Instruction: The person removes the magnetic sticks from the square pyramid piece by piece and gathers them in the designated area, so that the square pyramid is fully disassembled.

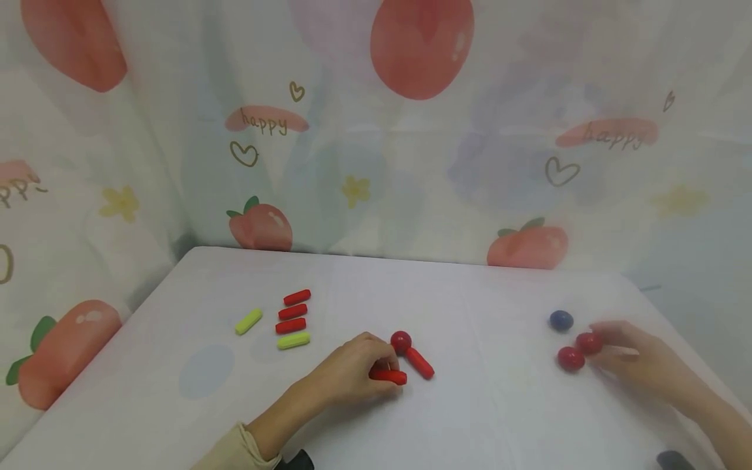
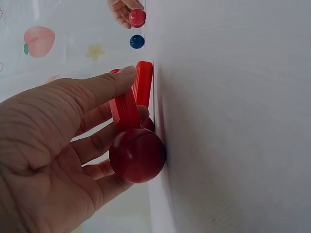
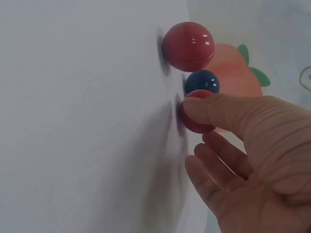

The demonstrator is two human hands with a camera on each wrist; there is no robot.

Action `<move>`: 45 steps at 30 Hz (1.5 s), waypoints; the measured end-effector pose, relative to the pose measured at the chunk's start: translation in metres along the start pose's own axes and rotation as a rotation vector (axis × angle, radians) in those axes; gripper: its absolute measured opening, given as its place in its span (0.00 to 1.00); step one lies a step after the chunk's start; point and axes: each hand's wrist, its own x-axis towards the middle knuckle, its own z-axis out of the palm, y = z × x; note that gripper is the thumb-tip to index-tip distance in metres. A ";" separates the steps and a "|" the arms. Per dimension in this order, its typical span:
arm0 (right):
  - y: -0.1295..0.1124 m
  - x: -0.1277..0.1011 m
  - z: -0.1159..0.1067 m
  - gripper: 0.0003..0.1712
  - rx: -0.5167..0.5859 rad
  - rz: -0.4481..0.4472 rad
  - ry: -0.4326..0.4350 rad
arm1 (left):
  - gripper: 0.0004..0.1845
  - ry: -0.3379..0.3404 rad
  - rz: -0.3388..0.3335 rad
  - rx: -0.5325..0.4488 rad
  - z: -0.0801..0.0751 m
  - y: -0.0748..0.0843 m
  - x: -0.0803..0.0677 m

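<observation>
My left hand (image 1: 378, 371) rests on the white table (image 1: 482, 418) and pinches a red stick (image 1: 389, 376) between thumb and fingers (image 2: 97, 92). Just beside it a red ball (image 1: 401, 341) sits at the end of a second red stick (image 1: 420, 363); in the left wrist view that ball (image 2: 137, 154) is next to the pinched stick (image 2: 124, 109). At the right, my right hand (image 1: 598, 346) grips a red ball (image 1: 588, 343) at its fingertips (image 3: 209, 109). Another red ball (image 1: 570, 358) lies against it, and a blue ball (image 1: 561, 320) is just behind.
Three red sticks (image 1: 292, 311) and two yellow-green sticks (image 1: 293, 340) lie in a group at the left middle of the table. A peach-print curtain (image 1: 411, 163) closes off the back and left. A dark object (image 1: 675, 460) shows at the bottom right corner.
</observation>
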 end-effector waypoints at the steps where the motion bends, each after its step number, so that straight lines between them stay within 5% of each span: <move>1: 0.000 -0.002 -0.002 0.41 -0.012 -0.020 0.019 | 0.09 -0.004 0.005 0.000 0.000 0.000 0.000; 6: -0.023 -0.014 -0.012 0.40 -0.049 -0.063 0.165 | 0.10 -0.020 0.035 0.001 0.001 0.002 0.002; 12: -0.088 -0.034 -0.011 0.41 -0.022 -0.068 0.250 | 0.07 0.038 0.049 -0.072 -0.002 0.004 0.001; 18: -0.144 -0.047 0.012 0.32 0.027 -0.405 0.262 | 0.06 0.118 0.045 -0.220 0.000 0.002 0.002; 21: -0.162 -0.052 0.028 0.29 0.073 -0.567 0.241 | 0.06 0.119 0.033 -0.292 0.001 0.001 0.003; 30: -0.204 -0.057 0.064 0.20 0.180 -0.708 -0.039 | 0.14 0.084 -0.130 -0.438 0.003 0.001 0.006; 37: -0.225 -0.055 0.088 0.18 0.243 -0.628 -0.230 | 0.14 0.050 -0.098 -0.495 0.002 -0.003 0.007; 45: -0.243 -0.057 0.108 0.21 0.260 -0.495 -0.169 | 0.14 -0.008 0.006 -0.517 -0.001 -0.010 0.008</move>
